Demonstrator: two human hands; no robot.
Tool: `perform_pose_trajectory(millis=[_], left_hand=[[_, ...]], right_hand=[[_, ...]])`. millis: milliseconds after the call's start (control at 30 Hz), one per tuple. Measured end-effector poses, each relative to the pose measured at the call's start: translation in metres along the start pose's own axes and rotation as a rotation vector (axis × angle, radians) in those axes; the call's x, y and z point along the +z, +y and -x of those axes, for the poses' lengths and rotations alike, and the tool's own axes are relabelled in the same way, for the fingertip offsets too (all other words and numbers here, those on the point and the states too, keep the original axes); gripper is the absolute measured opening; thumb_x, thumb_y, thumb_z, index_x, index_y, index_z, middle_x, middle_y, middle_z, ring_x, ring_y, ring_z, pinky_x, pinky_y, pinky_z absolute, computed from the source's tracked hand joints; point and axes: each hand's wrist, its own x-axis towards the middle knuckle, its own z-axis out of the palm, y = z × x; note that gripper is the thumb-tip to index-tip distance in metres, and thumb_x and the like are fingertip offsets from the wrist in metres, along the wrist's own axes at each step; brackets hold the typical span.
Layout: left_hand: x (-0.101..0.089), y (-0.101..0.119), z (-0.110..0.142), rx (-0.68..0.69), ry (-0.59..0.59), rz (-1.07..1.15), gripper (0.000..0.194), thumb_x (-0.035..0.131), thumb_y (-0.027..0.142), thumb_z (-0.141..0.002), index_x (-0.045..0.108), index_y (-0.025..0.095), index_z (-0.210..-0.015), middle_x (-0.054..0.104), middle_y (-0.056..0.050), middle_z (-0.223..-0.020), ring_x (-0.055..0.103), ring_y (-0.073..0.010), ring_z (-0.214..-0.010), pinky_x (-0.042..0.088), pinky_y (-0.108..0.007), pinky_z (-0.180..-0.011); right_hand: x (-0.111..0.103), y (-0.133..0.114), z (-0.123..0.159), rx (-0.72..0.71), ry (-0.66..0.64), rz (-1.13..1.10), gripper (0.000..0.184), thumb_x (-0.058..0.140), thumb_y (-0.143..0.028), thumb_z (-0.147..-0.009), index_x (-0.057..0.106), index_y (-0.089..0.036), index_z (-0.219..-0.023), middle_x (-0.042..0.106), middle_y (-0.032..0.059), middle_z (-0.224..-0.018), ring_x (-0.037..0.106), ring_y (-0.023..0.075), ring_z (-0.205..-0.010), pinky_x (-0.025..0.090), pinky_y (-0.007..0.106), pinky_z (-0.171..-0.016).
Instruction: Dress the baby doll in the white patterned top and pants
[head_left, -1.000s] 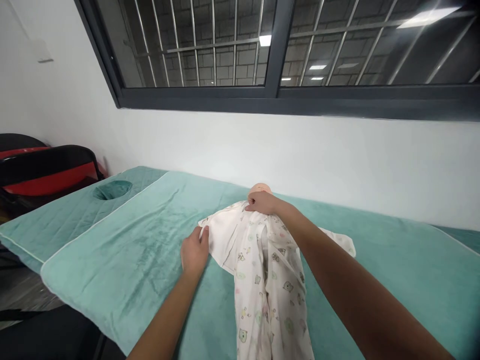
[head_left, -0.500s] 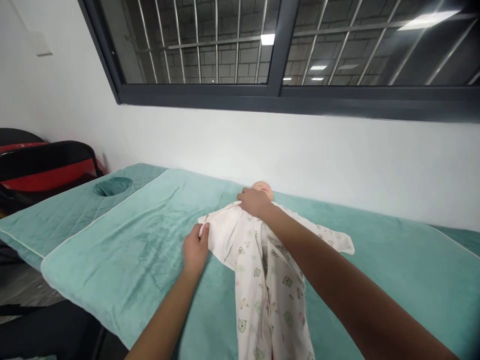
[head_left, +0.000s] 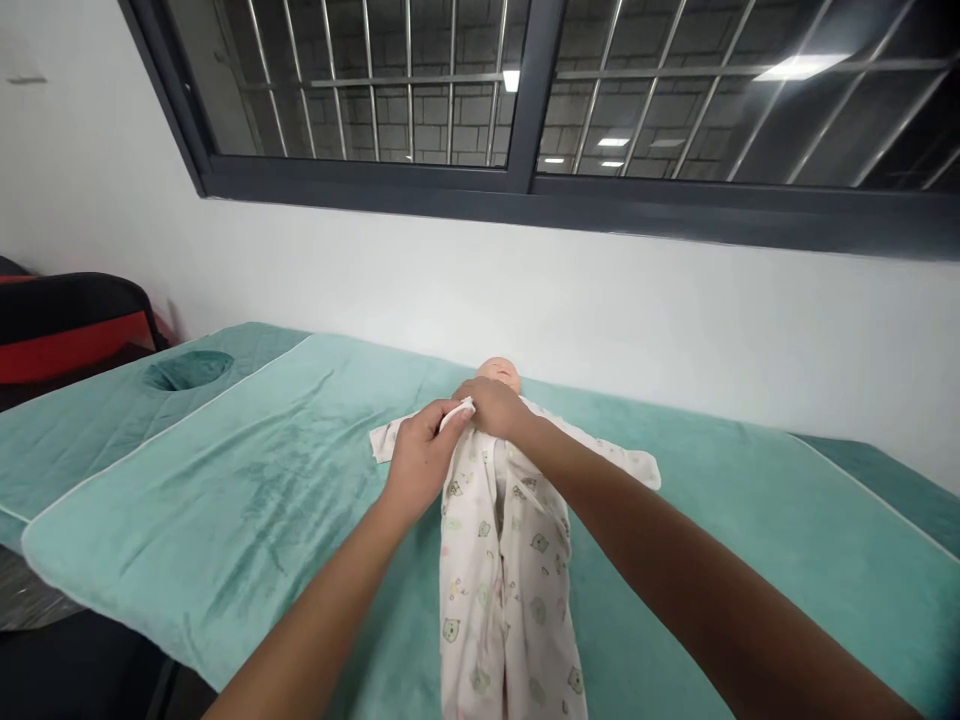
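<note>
A baby doll (head_left: 500, 373) lies on its back on the green bed cover, its head toward the wall. White baby clothes (head_left: 480, 560) with small animal prints cover its body, and their sleeves spread to both sides. My left hand (head_left: 424, 450) pinches a folded white edge of the clothes between thumb and fingers, near the doll's chest. Right beside it, my right hand (head_left: 491, 405) rests over the upper chest just below the head. Its fingers bend down around the cloth, and their tips are partly hidden.
The bed (head_left: 262, 510) has a plush green cover and a round face hole (head_left: 189, 370) at the left. Behind it runs a white wall (head_left: 360, 270) below a barred window (head_left: 517, 180). A black and red chair (head_left: 75, 320) stands at the far left.
My left hand has brought the garment edge from the left in to the chest, beside my right hand. The left sleeve now shows beyond it. The view has shifted slightly right.
</note>
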Motion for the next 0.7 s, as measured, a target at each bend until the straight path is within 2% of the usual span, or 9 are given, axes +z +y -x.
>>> perform_pose_trajectory(millis=[100, 233, 333, 433, 500, 600, 667, 700], left_hand=[[0.009, 0.012, 0.002, 0.026, -0.044, -0.010, 0.029, 0.052, 0.042, -0.089, 0.070, 0.019, -0.087, 0.068, 0.002, -0.077, 0.059, -0.0138, -0.072, 0.045, -0.023, -0.067], [0.015, 0.014, 0.008, 0.099, -0.120, -0.079, 0.029, 0.051, 0.042, -0.091, 0.070, 0.021, -0.087, 0.070, 0.002, -0.080, 0.059, -0.0139, -0.069, 0.044, -0.024, -0.066], [0.026, 0.004, 0.018, 0.181, -0.266, -0.157, 0.028, 0.047, 0.041, -0.094, 0.069, 0.023, -0.091, 0.072, 0.002, -0.084, 0.063, -0.0152, -0.075, 0.045, -0.025, -0.070], [0.038, -0.012, 0.034, 0.284, -0.448, -0.353, 0.027, 0.044, 0.036, -0.096, 0.068, 0.025, -0.101, 0.073, -0.001, -0.091, 0.065, -0.0192, -0.082, 0.046, -0.029, -0.073], [0.041, -0.020, 0.045, 0.357, -0.508, -0.484, 0.026, 0.042, 0.032, -0.097, 0.066, 0.024, -0.103, 0.072, -0.003, -0.093, 0.065, -0.0214, -0.085, 0.047, -0.032, -0.074], [0.032, -0.025, 0.065, 0.397, -0.482, -0.503, 0.026, 0.039, 0.029, -0.097, 0.063, 0.023, -0.105, 0.070, -0.005, -0.095, 0.064, -0.0208, -0.087, 0.049, -0.034, -0.077], [0.020, -0.029, 0.082, 0.377, -0.439, -0.462, 0.024, 0.040, 0.030, -0.097, 0.061, 0.025, -0.109, 0.070, -0.005, -0.099, 0.065, -0.0201, -0.090, 0.052, -0.035, -0.078], [0.013, -0.032, 0.093, 0.360, -0.413, -0.462, 0.023, 0.042, 0.031, -0.096, 0.060, 0.026, -0.111, 0.070, -0.006, -0.101, 0.065, -0.0205, -0.092, 0.053, -0.035, -0.079]], right_hand=[[-0.009, 0.013, 0.005, 0.015, 0.045, 0.056, 0.024, 0.051, -0.020, -0.088, 0.067, -0.019, -0.106, 0.067, 0.0090, -0.109, 0.054, 0.0229, -0.106, 0.035, 0.030, -0.085], [-0.017, 0.040, 0.019, -0.019, 0.139, 0.189, 0.024, 0.053, -0.018, -0.089, 0.068, -0.022, -0.108, 0.067, 0.0079, -0.113, 0.050, 0.0235, -0.111, 0.031, 0.034, -0.091], [-0.008, 0.057, 0.032, -0.008, 0.214, 0.191, 0.021, 0.053, -0.020, -0.090, 0.069, -0.024, -0.103, 0.068, 0.0052, -0.112, 0.050, 0.0233, -0.110, 0.031, 0.036, -0.091], [0.012, 0.063, 0.044, 0.041, 0.281, 0.050, 0.024, 0.050, -0.021, -0.092, 0.071, -0.023, -0.103, 0.067, 0.0041, -0.116, 0.050, 0.0229, -0.112, 0.035, 0.036, -0.094], [0.026, 0.060, 0.054, 0.118, 0.381, -0.123, 0.032, 0.042, -0.019, -0.093, 0.070, -0.023, -0.110, 0.064, 0.0035, -0.124, 0.050, 0.0216, -0.117, 0.037, 0.036, -0.098], [0.044, 0.042, 0.080, 0.308, 0.566, -0.360, 0.039, 0.034, -0.021, -0.096, 0.063, -0.024, -0.122, 0.060, 0.0031, -0.131, 0.049, 0.0207, -0.123, 0.038, 0.039, -0.105], [0.052, 0.020, 0.108, 0.389, 0.606, -0.450, 0.036, 0.039, -0.030, -0.096, 0.058, -0.025, -0.127, 0.059, 0.0043, -0.131, 0.050, 0.0222, -0.123, 0.039, 0.041, -0.106], [0.055, 0.008, 0.124, 0.386, 0.594, -0.481, 0.036, 0.042, -0.033, -0.096, 0.057, -0.026, -0.127, 0.059, 0.0049, -0.131, 0.051, 0.0226, -0.123, 0.040, 0.042, -0.106]])
